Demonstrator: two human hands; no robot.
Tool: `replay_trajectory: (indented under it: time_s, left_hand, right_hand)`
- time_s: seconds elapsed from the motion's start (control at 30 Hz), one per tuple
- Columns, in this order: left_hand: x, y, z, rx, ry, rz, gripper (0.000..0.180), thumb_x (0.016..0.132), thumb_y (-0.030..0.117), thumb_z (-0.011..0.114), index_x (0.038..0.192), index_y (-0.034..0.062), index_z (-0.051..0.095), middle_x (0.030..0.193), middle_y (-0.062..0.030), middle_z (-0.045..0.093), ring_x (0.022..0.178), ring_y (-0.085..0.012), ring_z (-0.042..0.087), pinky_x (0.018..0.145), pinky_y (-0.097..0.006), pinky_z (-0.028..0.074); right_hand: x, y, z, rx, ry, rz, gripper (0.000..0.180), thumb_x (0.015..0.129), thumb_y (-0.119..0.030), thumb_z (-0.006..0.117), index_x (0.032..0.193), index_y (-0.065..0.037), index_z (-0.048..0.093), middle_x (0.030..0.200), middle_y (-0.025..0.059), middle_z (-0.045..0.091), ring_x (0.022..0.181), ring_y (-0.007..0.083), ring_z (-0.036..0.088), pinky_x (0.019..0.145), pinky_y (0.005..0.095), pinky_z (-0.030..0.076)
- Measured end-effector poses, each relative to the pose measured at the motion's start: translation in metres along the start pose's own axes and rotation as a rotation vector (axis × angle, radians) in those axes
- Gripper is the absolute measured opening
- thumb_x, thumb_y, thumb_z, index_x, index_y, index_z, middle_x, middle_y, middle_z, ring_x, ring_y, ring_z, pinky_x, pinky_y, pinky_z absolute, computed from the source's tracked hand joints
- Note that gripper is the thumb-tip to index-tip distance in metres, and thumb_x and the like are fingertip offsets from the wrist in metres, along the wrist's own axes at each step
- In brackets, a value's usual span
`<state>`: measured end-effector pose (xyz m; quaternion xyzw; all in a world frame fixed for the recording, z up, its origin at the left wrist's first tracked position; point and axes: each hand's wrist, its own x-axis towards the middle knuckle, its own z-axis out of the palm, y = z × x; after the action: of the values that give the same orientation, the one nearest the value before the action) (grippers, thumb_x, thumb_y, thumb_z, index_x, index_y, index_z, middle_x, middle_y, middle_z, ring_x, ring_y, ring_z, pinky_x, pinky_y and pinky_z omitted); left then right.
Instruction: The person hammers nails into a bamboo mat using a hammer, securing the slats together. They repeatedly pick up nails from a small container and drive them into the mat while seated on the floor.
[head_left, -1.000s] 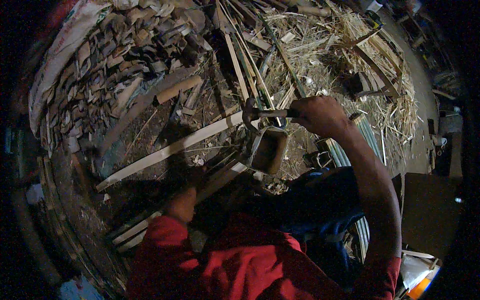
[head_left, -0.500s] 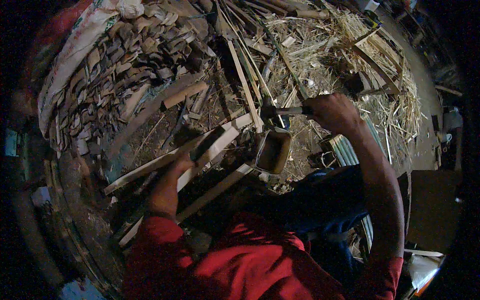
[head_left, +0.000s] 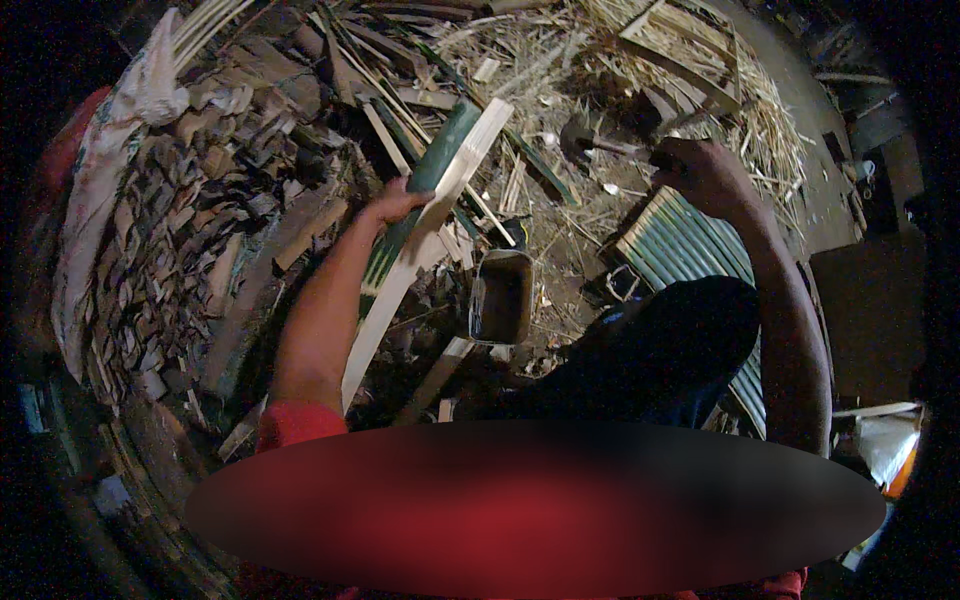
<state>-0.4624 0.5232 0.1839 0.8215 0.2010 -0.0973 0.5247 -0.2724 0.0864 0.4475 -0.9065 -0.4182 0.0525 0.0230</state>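
The long strip is coloured pale cream, the bamboo piece dark green. The sleeve is coloured red.

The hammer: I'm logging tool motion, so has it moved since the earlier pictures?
Yes. Judged against the rectangular container, the hammer in the right hand has shifted up and right in the view, farther away.

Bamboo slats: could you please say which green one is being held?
The green slat with a pale strip alongside: the left hand holds it; other green slats lie near the knee.
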Motion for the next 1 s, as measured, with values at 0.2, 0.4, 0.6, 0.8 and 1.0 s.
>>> replay_trajectory:
  time_s: [0.2,0.4,0.6,0.8,1.0]
  left_hand:
    - [0.057,-0.044,0.005,-0.147,0.103,0.147,0.05,0.09,0.03,0.072,0.129,0.0024,0.058,0.119,-0.0086,0.066,0.106,-0.0196,0.062,0.093,-0.036,0.049]
    - [-0.055,-0.162,-0.005,0.131,0.186,-0.069,0.053,0.09,0.035,0.07,0.133,0.0059,0.057,0.128,-0.0156,0.063,0.117,-0.0278,0.061,0.099,-0.041,0.047]
    - [-0.208,-0.287,0.082,0.628,0.202,-0.255,0.083,0.085,0.043,0.073,0.151,0.0092,0.035,0.132,-0.0248,0.059,0.115,-0.0411,0.06,0.095,-0.047,0.049]
    - [-0.169,-0.274,0.094,0.932,0.015,-0.424,0.064,0.09,0.019,0.063,0.149,0.0129,0.037,0.14,-0.0246,0.049,0.119,-0.043,0.055,0.095,-0.052,0.049]
    - [-0.097,-0.158,0.052,0.163,0.124,0.034,0.058,0.094,0.013,0.053,0.15,0.006,0.04,0.152,-0.0233,0.04,0.135,-0.0354,0.047,0.109,-0.042,0.039]
  right_hand:
    - [-0.005,0.004,0.022,-0.079,-0.087,-0.065,0.024,0.089,-0.031,0.07,0.105,-0.012,0.07,0.092,0.0103,0.073,0.085,0.032,0.07,0.075,0.0437,0.055]
    - [-0.011,-0.014,0.019,-0.178,-0.188,-0.155,0.025,0.085,-0.029,0.073,0.104,-0.012,0.069,0.088,0.0085,0.072,0.082,0.0309,0.07,0.072,0.0426,0.055]
    - [-0.02,-0.007,0.015,-0.102,-0.103,-0.114,0.029,0.084,-0.029,0.074,0.107,-0.013,0.069,0.089,0.0096,0.073,0.081,0.0315,0.07,0.071,0.0428,0.055]
    - [-0.049,0.013,-0.005,-0.1,0.189,0.015,0.028,0.086,-0.03,0.072,0.11,-0.016,0.069,0.088,0.01,0.072,0.082,0.0319,0.07,0.069,0.043,0.054]
    - [-0.082,0.039,-0.014,-0.046,0.365,0.271,0.031,0.089,-0.038,0.069,0.113,-0.018,0.07,0.086,0.0118,0.072,0.076,0.0318,0.069,0.066,0.0415,0.053]
